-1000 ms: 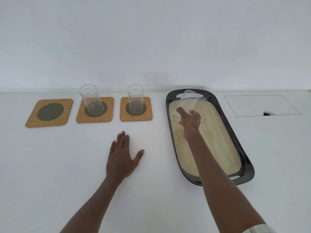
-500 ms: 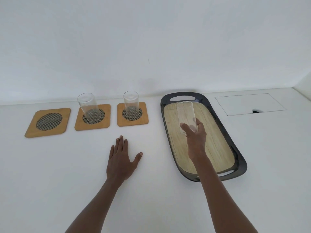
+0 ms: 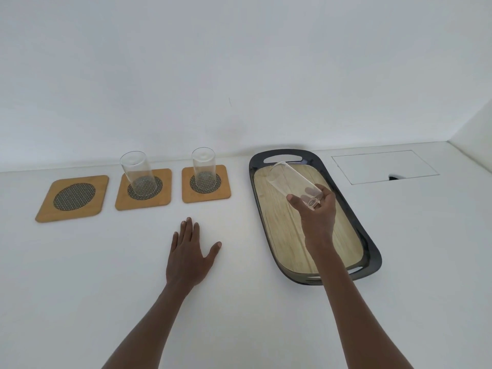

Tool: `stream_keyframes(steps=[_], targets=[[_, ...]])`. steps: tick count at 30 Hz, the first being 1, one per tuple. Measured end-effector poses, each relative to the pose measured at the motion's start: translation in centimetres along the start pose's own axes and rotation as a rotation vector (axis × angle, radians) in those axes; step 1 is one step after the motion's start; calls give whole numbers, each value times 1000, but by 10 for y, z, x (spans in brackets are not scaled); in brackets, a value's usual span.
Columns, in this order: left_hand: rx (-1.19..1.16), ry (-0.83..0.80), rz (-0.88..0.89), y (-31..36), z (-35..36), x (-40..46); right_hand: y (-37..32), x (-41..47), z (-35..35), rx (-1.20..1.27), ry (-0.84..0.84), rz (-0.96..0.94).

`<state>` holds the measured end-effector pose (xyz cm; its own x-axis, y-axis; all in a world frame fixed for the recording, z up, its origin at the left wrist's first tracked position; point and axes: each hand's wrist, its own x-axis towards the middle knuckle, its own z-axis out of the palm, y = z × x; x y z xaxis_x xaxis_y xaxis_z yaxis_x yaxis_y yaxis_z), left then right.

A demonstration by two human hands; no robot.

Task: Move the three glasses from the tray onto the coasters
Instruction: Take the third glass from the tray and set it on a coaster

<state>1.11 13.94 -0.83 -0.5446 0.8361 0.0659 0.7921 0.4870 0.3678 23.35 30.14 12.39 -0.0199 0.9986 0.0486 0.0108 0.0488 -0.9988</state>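
Clear glass (image 3: 292, 184) tilts in right hand's (image 3: 316, 214) grip, seemingly above tray (image 3: 371, 251); left hand (image 3: 189, 254) flat, empty.

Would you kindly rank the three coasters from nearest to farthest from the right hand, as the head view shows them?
Measured from the right hand, which holds a glass over the tray:
1. Right coaster, bearing a glass, closest to the tray.
2. Middle coaster, also bearing a glass.
3. Left coaster, bare, at the far left.
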Motion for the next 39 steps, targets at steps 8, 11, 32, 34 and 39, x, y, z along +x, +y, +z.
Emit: stream_keyframes(steps=[8,11,32,34,39], targets=[[-66,-23,17,1,-6,-3,-13,-14,1,11,-91,-71],[-99,-26,-2,-5,-13,-8,-18,-25,6,2,-111,-114],[-46,39,-215,-203,-103,-67,-50,-141,164,-50,-289,-198],[-38,38,-229,-221,-109,-69,-51,-150,182,-57,-314,-208],[-28,36,-257,-257,-120,-70,-48,-169,228,-67,-359,-226]])
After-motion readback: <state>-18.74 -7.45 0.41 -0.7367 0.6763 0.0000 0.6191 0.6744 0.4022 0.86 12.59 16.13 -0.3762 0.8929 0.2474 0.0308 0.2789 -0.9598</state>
